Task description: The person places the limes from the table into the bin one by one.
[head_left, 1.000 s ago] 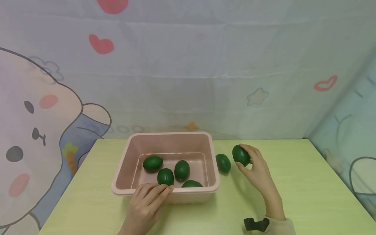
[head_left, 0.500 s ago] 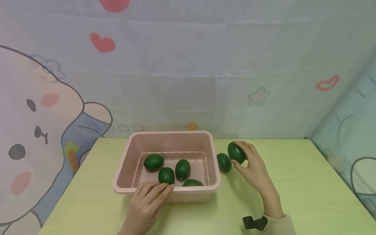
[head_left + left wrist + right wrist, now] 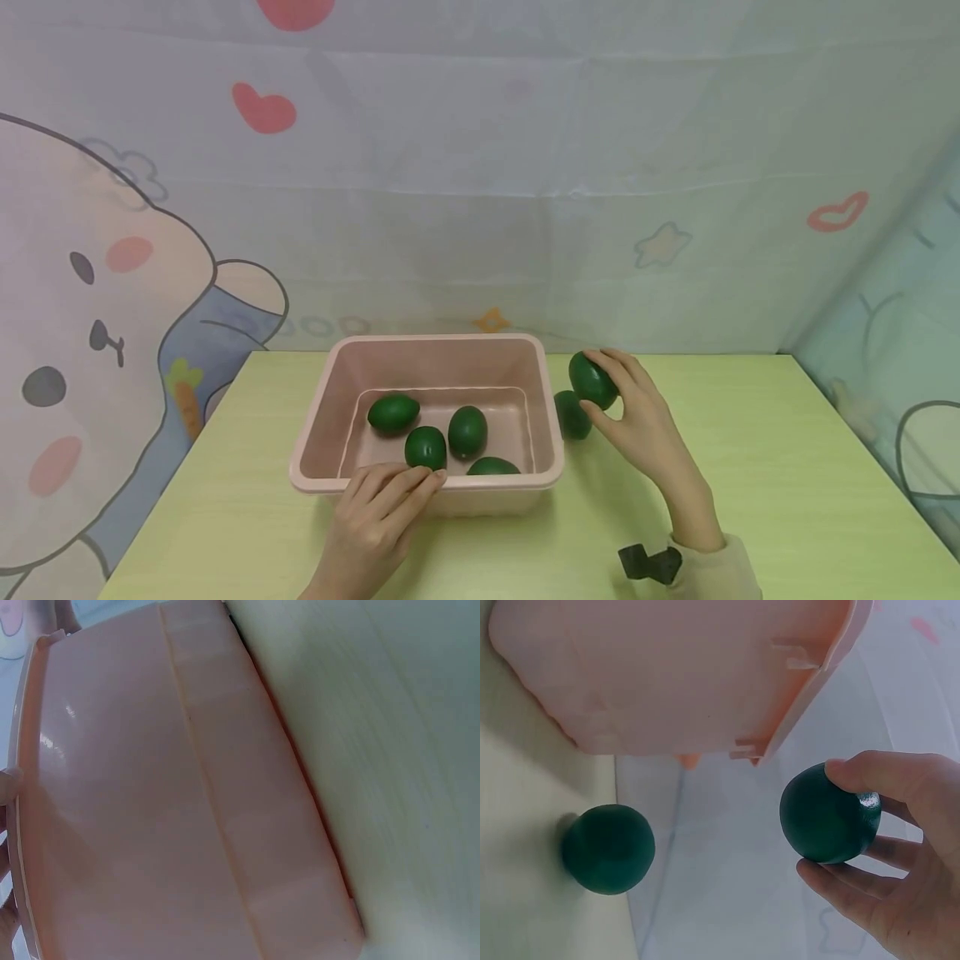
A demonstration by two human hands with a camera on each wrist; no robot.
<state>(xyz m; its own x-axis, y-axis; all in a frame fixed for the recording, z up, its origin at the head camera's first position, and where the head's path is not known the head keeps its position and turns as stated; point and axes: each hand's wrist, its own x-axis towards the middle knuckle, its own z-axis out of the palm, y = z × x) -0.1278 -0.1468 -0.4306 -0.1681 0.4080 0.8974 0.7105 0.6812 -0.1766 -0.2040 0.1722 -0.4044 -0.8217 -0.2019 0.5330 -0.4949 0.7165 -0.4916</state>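
Note:
My right hand (image 3: 637, 417) pinches a dark green avocado (image 3: 592, 381) between thumb and fingers, raised above the table just right of the pink plastic bin (image 3: 553, 433). In the right wrist view the held avocado (image 3: 825, 814) shows clear of the bin's side. A second avocado (image 3: 572, 416) lies on the table against the bin's right side, partly covered by the held one. My left hand (image 3: 371, 521) grips the bin's near rim, its fingers bent over the edge. Inside the bin are several avocados (image 3: 467, 432), one (image 3: 492, 467) partly hidden by the near rim.
The pale green table (image 3: 750, 467) runs back to a printed cloth (image 3: 450, 208) hung behind it. A black strap piece (image 3: 650, 565) sits at the right sleeve (image 3: 712, 568). The bin's outer wall (image 3: 135, 787) fills much of the left wrist view.
The right hand has moved left and slightly up with its avocado, toward the bin, and now overlaps the one on the table. My left hand stays on the rim.

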